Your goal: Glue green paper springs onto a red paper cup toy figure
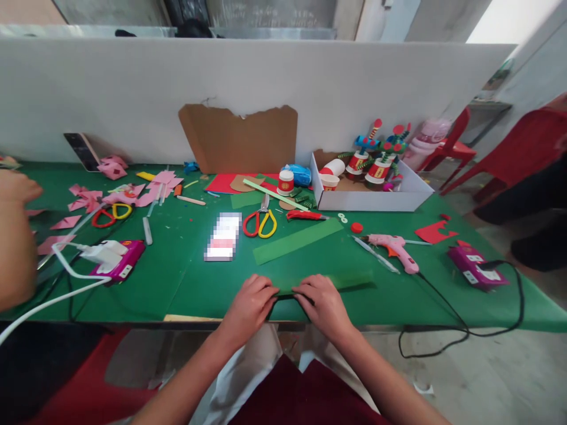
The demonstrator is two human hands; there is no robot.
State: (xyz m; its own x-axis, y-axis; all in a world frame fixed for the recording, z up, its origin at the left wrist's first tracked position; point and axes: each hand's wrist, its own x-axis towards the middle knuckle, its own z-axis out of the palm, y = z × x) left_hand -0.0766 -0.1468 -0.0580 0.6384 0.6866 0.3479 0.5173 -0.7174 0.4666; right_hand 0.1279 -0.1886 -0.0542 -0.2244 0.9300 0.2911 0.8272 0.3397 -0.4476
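Head: held green strip, green tabletop, white partition behind.

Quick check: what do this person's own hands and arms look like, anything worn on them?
The left hand and right hand are ungloved. Both forearms are bare as far as they show, with no sleeve, watch or bracelet visible. Between them show a dark maroon garment and pale trousers.
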